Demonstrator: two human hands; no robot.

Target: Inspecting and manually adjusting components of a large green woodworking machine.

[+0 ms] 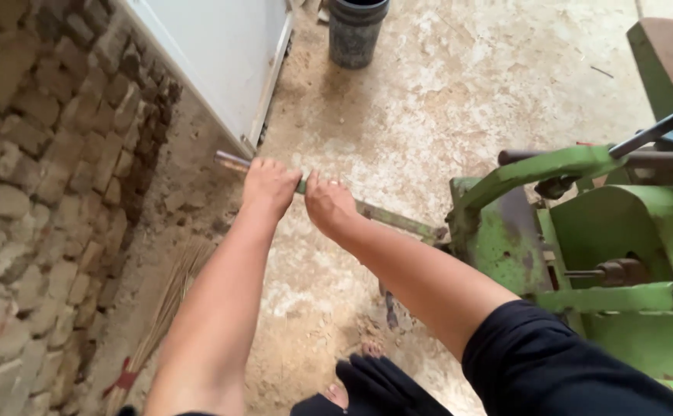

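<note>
Nearest to me is my dark sleeve (575, 370) at the lower right, and below it my bare toes on the dusty concrete floor (459, 100). From there both my forearms run out to the long green-painted metal lever bar (394, 218), which juts leftward from the green steel press machine (629, 254) on my right. My left hand (269, 185) is wrapped over the bar near its worn free end, fingers closed round it; my right hand (328, 204) is clamped on it just beside the left, nearer the machine. I judge the main risk is a slip: the bar is thin and looks smooth, so if my grip gave under load my knuckles could drive toward the rough stacked brick wall (36, 169) on my left, or the bar could swing toward my feet. The bar's tip sits near the corner of the white panel door (221, 54), so room that way is tight. Ahead the floor is open as far as the dark plastic bucket (358, 31). A straw broom (163, 308) leans along the wall's foot, close to my left leg.
</note>
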